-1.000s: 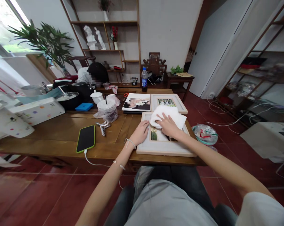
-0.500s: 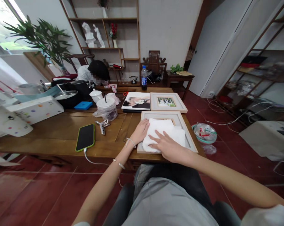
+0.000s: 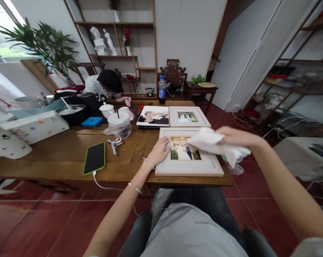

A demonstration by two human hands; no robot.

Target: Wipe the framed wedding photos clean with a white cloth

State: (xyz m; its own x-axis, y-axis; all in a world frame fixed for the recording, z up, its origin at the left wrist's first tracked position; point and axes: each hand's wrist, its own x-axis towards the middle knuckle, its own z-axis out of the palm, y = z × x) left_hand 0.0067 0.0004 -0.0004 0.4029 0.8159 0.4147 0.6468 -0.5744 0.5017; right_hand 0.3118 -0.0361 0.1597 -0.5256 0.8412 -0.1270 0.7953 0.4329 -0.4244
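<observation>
A light wooden picture frame [image 3: 188, 171] with a white mat lies flat at the table's front edge, its wedding photo [image 3: 185, 150] uncovered. My left hand [image 3: 159, 152] rests flat on the frame's left side, fingers stretched out over the border. Above the frame's right edge, my right hand [image 3: 235, 136] grips a white cloth [image 3: 222, 144], raised off the photo and blurred by motion. Behind it lie a second picture frame [image 3: 201, 122] holding a smaller photo and, to its left, a photo album or print [image 3: 154, 116] with a picture on top.
Left of the frames are a metal clip-like piece [image 3: 115, 145], a charging phone [image 3: 95, 159], a lidded cup [image 3: 118, 123] in plastic and a blue box [image 3: 92, 121]. A cola bottle [image 3: 162, 89] stands behind. Across the table, a person [image 3: 105, 84] leans forward.
My right hand has lifted the white cloth off the frame and moved it right, so the photo shows. My left hand stays at the frame's left side.
</observation>
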